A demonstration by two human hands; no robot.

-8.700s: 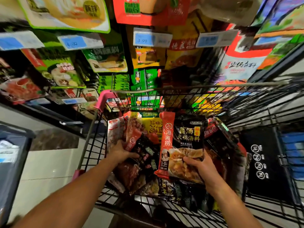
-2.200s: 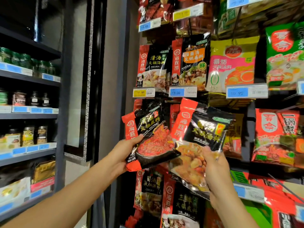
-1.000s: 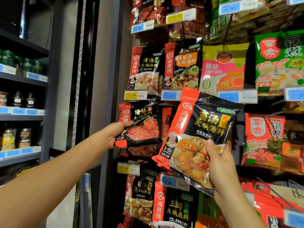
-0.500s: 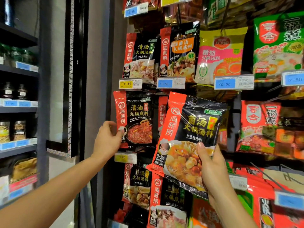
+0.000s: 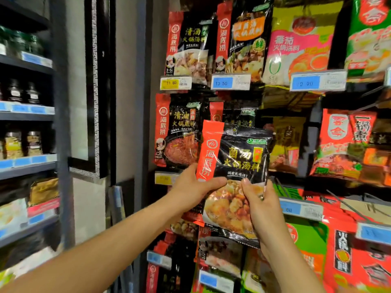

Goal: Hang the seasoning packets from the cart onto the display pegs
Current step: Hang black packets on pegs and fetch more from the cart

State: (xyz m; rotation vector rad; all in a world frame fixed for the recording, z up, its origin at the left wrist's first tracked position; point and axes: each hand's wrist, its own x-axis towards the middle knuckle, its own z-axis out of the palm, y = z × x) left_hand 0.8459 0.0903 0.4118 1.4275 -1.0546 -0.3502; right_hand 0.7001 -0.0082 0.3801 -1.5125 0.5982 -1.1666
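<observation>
Mushroom hotpot soup packet [image 5: 234, 163] held up before matching hung packet [image 5: 241, 115]. Left hand [image 5: 190, 189] pinches its red left edge; right hand [image 5: 260, 201] pinches lower right. Glossy pouch: likely limp, slippery. Grip nearer top edge.

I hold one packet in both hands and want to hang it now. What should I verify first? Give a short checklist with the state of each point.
1. Grip: left hand and right hand both hold the black and red packet by its lower half: ok.
2. Its front faces out, nearly upright: ok.
3. The matching packet hanging behind it shows the same red stripe and green logo: ok.
4. Peg tip lined up with the packet's hole: cannot tell, the held packet hides the peg.
5. The neighbouring packet hangs to the left, beside the target column: ok.
</observation>
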